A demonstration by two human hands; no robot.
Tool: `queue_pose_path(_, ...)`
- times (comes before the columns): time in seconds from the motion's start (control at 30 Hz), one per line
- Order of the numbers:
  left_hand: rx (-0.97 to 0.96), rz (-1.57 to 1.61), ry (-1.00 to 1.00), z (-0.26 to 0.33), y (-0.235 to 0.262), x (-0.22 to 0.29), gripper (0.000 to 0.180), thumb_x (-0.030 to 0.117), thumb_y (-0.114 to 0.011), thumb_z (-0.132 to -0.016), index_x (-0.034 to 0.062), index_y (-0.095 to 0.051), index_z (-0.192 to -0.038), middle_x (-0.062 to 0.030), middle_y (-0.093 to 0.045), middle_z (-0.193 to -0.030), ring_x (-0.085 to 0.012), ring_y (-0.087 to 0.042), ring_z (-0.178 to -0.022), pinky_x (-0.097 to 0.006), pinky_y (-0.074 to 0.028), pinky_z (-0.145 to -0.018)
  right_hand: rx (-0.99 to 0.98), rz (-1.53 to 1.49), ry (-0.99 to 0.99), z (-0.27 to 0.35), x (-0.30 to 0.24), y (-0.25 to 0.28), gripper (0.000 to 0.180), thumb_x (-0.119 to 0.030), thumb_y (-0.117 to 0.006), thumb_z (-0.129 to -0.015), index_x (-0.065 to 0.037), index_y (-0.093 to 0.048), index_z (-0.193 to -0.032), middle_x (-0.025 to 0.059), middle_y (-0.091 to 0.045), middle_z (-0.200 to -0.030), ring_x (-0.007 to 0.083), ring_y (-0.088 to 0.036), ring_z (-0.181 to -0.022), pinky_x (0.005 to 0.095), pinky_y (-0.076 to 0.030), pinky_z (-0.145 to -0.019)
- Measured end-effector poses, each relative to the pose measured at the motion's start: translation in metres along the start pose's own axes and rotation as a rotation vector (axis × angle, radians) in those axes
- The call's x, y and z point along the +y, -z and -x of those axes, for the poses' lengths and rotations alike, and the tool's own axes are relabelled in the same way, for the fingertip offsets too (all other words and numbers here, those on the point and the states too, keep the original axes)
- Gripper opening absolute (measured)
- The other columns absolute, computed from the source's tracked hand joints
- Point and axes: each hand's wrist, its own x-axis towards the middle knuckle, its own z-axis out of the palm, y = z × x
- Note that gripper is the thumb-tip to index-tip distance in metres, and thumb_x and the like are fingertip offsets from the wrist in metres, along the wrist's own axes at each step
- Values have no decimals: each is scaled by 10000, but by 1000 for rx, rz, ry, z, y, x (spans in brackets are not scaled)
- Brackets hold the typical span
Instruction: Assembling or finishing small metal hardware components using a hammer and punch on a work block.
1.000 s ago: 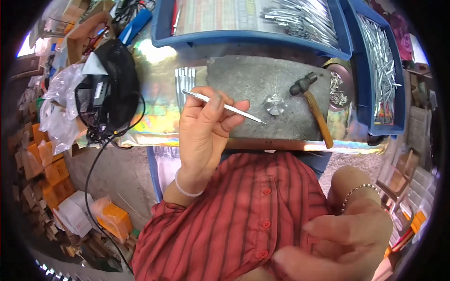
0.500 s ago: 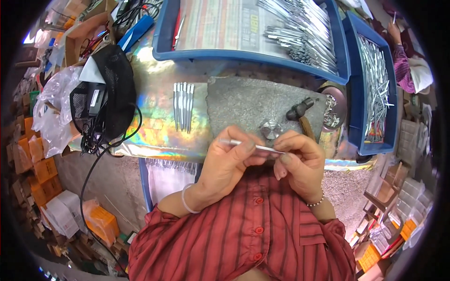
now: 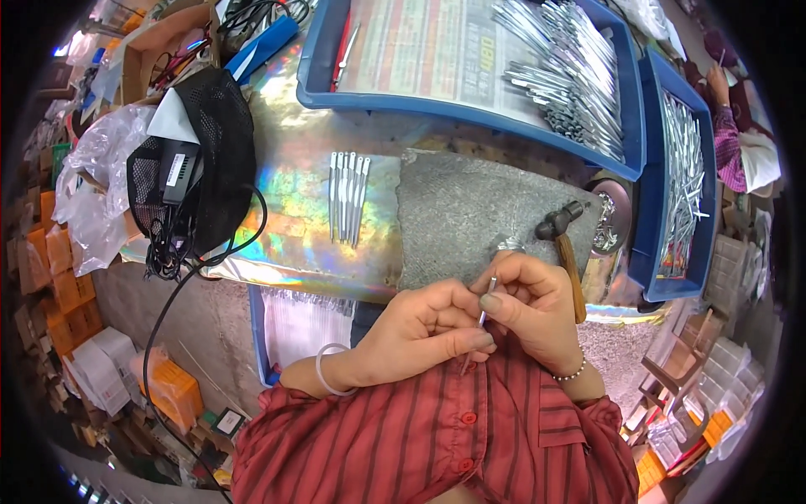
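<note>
My left hand (image 3: 430, 328) and my right hand (image 3: 531, 304) meet in front of my shirt, close to the table's near edge. Both pinch one slim silver metal rod (image 3: 483, 317), held slanting nearly upright between the fingertips. Its upper end shows by my right thumb. Just beyond the hands lies a grey stone slab (image 3: 462, 206), with a small shiny clear round object (image 3: 506, 244) on it, partly hidden by my right fingers. A hammer (image 3: 569, 260) with a wooden handle rests beside my right hand. Several similar slim rods (image 3: 348, 197) lie in a row left of the slab.
A blue tray (image 3: 470, 120) holds newspaper and many metal rods; another blue tray (image 3: 642, 252) stands at right. A round dish (image 3: 620, 206) contains small metal parts. At left sit a black mesh bag (image 3: 222, 168) and cable. Another person's sleeve (image 3: 729, 151) shows far right.
The rod has turned from nearly level to nearly upright. My hands have come lower and closer to my shirt. The view has shifted, so the table things appear further right.
</note>
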Motion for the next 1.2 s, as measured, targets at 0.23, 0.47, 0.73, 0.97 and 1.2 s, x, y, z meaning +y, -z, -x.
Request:
queue_pose_path(0.23,-29,158,60,-5,9,4,138,-20,-507,-875,6,-418,-977,-158,-636,-856,-205,-643,-819,-301,-536,-733,79,-11,4,-12,5,-7,124,-81,-641,-794,0,-549,-809,34,-524,-774,41,-445,-551,163,-336,-447)
queue_pose_path(0.47,-28,202,115,-8,13,5,135,13,-516,-879,15,-417,-971,-157,-637,-815,-205,-649,-774,-316,-542,-717,104,-53,-68,-17,4,-10,122,-84,-640,-800,-5,-549,-821,21,-513,-765,37,-433,-546,162,-324,-440)
queue_pose_path(0.73,-21,191,97,-9,15,3,135,13,-518,-879,17,-417,-968,-142,-637,-793,-195,-648,-757,-295,-539,-697,103,-41,-81,-18,3,-11,119,-84,-632,-807,-3,-545,-822,21,-515,-770,37,-437,-550,161,-326,-442)
queue_pose_path(0.97,-19,135,52,-6,14,4,209,-33,-594,-816,18,-452,-961,-89,-613,-799,-146,-637,-727,-240,-518,-647,26,-4,-20,-16,6,-10,149,-116,-600,-828,20,-577,-885,35,-526,-786,39,-439,-556,165,-323,-444)
queue_pose_path(1.2,41,171,4,-4,13,2,288,-49,-668,-751,26,-468,-944,-36,-573,-765,-88,-602,-674,-199,-484,-579,46,-86,-198,-14,5,-9,173,-125,-576,-837,37,-583,-896,33,-521,-770,42,-405,-512,177,-295,-416)
